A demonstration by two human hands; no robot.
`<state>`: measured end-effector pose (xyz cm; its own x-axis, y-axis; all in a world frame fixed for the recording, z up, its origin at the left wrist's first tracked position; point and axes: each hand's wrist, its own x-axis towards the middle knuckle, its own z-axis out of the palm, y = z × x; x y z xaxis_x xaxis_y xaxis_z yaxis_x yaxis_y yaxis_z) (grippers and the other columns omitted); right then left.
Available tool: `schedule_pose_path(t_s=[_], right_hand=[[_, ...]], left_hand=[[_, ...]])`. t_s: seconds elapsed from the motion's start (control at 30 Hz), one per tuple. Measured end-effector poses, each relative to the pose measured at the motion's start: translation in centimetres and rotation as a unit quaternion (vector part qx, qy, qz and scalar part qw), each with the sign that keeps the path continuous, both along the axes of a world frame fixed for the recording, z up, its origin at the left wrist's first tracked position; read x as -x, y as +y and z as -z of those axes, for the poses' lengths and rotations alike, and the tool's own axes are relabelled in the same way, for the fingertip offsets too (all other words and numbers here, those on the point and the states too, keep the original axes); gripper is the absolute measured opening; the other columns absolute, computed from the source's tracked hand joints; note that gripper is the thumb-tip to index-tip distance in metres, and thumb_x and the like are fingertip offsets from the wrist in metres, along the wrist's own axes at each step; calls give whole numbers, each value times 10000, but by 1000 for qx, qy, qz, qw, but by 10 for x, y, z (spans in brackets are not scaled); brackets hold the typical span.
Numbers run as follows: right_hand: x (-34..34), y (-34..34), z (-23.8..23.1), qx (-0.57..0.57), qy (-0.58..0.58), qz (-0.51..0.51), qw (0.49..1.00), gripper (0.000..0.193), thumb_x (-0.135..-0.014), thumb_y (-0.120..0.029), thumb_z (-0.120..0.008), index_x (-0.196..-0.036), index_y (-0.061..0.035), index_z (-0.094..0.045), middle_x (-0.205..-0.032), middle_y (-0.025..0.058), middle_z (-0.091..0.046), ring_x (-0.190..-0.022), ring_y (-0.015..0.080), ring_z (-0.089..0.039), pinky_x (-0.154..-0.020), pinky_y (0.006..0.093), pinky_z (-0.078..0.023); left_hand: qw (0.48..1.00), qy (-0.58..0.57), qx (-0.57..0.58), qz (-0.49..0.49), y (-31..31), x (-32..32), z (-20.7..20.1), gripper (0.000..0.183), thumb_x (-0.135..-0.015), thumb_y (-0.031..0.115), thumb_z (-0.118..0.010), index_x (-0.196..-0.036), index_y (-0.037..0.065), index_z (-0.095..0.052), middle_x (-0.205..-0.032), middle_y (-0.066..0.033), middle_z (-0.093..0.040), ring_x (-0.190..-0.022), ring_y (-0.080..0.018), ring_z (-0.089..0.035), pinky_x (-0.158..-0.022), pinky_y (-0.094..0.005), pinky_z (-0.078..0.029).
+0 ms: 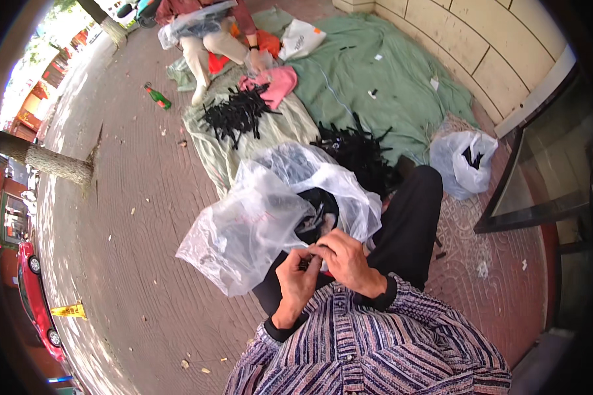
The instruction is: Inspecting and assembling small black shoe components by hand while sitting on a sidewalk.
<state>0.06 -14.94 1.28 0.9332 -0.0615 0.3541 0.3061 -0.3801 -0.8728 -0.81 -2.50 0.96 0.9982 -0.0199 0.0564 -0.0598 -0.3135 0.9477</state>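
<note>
Above my lap, my left hand (296, 282) and my right hand (347, 263) meet, fingertips pinched together. A small dark piece shows between the left fingers; its kind is too small to make out. What the right fingertips pinch is hidden. Just beyond the hands, a large clear plastic bag (244, 220) spreads over my knees, its mouth open. Black pieces (317, 212) lie inside the bag. Past my knees sits a heap of black strip-like pieces (356, 155). A second pile of black strips (236, 113) lies farther off on a pale green sheet (207, 155).
Across from me sits another person (207, 39) with plastic on the lap, near a pink cloth (280, 85) and white sack (302, 38). A green tarp (382, 72) covers ground at right. A white bag (464, 161) stands beside a glass door (543, 158). A green bottle (158, 97) lies left.
</note>
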Motion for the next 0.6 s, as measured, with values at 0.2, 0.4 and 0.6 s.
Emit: schedule_pose_path(t_s=[0.2,0.4,0.6], right_hand=[[-5,-8,6,-391,306,-20,868,147,-819,-122,-611,-776,17,-583,-608,22,-559,-525,82,-518,-469,222,-404],[-4,-13,13,-479,354,-43,802,150,-824,-128,-606,-789,16,-584,-652,41,-570,-531,93,-530,-492,212,-435],[-7,-19,16,-489,365,-68,789,140,-824,-123,-609,-810,14,-583,-664,40,-573,-536,104,-540,-515,211,-451]], left_hand=[[975,127,175,-46,-10,0,-6,76,-820,27,-586,-881,-18,-597,-568,12,-497,-446,-27,-376,-401,-175,-270],[891,270,365,-24,-2,-8,0,116,-841,29,-510,-919,-29,-575,-610,-32,-543,-426,-28,-335,-375,-175,-218],[871,313,378,-18,-4,-12,-4,142,-832,10,-513,-952,-39,-571,-645,-45,-556,-432,-21,-338,-367,-165,-215]])
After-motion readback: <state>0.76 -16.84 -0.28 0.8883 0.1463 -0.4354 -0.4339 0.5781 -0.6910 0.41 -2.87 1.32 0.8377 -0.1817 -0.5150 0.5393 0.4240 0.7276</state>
